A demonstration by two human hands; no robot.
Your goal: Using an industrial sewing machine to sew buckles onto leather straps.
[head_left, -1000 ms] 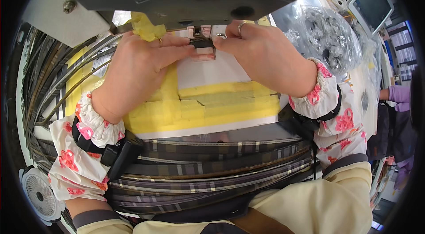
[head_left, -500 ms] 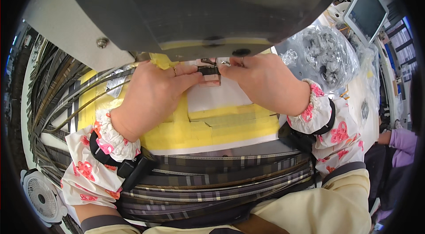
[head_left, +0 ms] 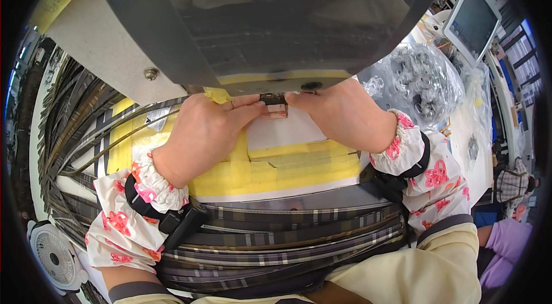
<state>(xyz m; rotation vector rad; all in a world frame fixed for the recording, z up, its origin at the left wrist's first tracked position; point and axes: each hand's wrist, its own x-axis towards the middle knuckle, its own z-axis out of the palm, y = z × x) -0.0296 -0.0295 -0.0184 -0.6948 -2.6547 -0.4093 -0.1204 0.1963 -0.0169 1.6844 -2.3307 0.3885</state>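
A short dark strap [head_left: 272,98] lies between the thumbs of my two hands, just below the front edge of a large dark machine head [head_left: 264,39]. My left hand [head_left: 207,131] is closed, its thumb and forefinger pinching the strap from the left side. Closed as well, my right hand [head_left: 348,117] has its thumb against the strap's right end; its other fingers go out of sight under the machine. A small clear pinkish plate [head_left: 276,113] sits just in front of the strap. Past my left hand, narrow dark straps [head_left: 164,105] run off to the left.
Yellow tape [head_left: 287,169] covers the work surface before me. Many plaid straps [head_left: 287,241] lie across my lap, more [head_left: 75,114] heap at left. On the right stand a clear plastic bag of shiny clear parts [head_left: 422,82] and a screen [head_left: 474,19]. A small white fan [head_left: 54,255] is lower left.
The view has tilted, so the machine head sits lower and hides the metal parts seen above the strap before. Both hands keep their grip in nearly the same place. A plaid-clad person shows at far right.
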